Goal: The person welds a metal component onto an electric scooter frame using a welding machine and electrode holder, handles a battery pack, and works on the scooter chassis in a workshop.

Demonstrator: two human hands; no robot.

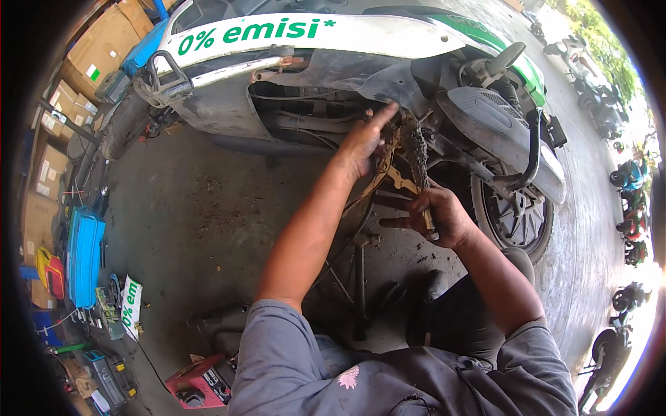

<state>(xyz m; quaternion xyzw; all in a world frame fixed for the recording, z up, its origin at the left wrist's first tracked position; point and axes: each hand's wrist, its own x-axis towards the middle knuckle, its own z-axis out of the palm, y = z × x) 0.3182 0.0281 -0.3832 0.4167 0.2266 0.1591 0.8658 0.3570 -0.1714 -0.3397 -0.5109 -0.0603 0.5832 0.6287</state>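
Note:
A scooter [319, 41] with a white-and-green side panel stands across the top, its dark underside exposed. My left hand [361, 142] is at the exposed part, its index finger stretched out and other fingers bent. Beside it is a brownish, dirty bracket [402, 182]. A grime-caked metal piece [418, 149] hangs between my hands. My right hand [447, 213] is closed around a metal rod [431, 227] just below it; two of its fingers stretch left. Whether the rod joins the caked piece is hidden by my fingers.
The scooter's wheel [517, 215] is on the right. A dark metal stand [360, 284] rises by my knee. Blue case [84, 256], pink-and-black box [201, 383] and cardboard boxes [104, 48] line the left. Dirt crumbs lie on the floor [180, 180]. Several motorcycles [610, 118] are parked far right.

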